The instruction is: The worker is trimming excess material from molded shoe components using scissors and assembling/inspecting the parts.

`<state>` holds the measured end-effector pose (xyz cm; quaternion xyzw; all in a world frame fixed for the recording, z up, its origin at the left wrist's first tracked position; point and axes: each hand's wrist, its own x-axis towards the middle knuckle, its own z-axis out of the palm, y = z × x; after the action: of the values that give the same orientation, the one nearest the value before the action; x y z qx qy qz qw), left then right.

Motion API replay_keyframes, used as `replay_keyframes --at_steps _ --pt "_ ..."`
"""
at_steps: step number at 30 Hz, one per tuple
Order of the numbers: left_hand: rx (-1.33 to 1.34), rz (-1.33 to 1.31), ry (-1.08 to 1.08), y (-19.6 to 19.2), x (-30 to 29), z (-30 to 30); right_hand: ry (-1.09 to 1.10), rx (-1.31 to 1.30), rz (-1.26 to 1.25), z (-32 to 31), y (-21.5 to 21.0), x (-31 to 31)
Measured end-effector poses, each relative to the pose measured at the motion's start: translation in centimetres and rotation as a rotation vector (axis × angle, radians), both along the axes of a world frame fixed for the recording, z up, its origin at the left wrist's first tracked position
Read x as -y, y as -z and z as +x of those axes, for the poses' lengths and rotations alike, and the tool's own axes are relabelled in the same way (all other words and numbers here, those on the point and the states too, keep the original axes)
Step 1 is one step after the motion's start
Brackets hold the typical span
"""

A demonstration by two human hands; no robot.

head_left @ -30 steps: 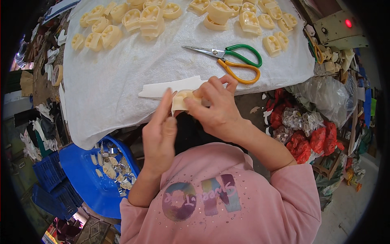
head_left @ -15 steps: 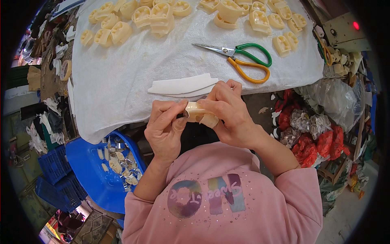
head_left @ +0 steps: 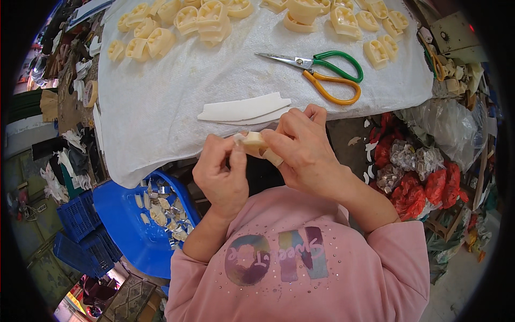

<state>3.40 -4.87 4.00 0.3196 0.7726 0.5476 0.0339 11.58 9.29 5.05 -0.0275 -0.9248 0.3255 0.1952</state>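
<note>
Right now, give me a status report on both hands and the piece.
Left hand and right hand both pinch the small cream piece. Held above the lap, off the white cloth. Scissors lie untouched; nothing obstructs.

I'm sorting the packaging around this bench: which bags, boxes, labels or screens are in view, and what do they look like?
Clear plastic bag: right of the table, crumpled, see-through.
Red bags: lower right, a bunched heap with clear wrappers.
Blue crates: lower left, slotted, stacked.
Grey box: top right, small red light.
No screens or labels to make out.
</note>
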Motion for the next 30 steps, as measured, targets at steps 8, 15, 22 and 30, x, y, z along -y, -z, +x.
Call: replay_keyframes --at_steps 8,15,22,30 --pt "-0.067 0.022 -0.011 0.2 -0.1 0.0 -0.011 -0.017 0.01 0.1 0.7 0.0" --pt "-0.241 -0.023 0.112 0.8 0.3 -0.9 -0.005 -0.07 -0.074 0.2 1.9 -0.3" --pt "0.428 0.319 0.242 1.7 0.3 -1.0 -0.047 -0.133 -0.31 0.8 2.5 -0.3" --pt "0.14 0.069 0.242 0.1 0.0 -0.6 -0.116 -0.127 -0.312 1.1 2.6 -1.1"
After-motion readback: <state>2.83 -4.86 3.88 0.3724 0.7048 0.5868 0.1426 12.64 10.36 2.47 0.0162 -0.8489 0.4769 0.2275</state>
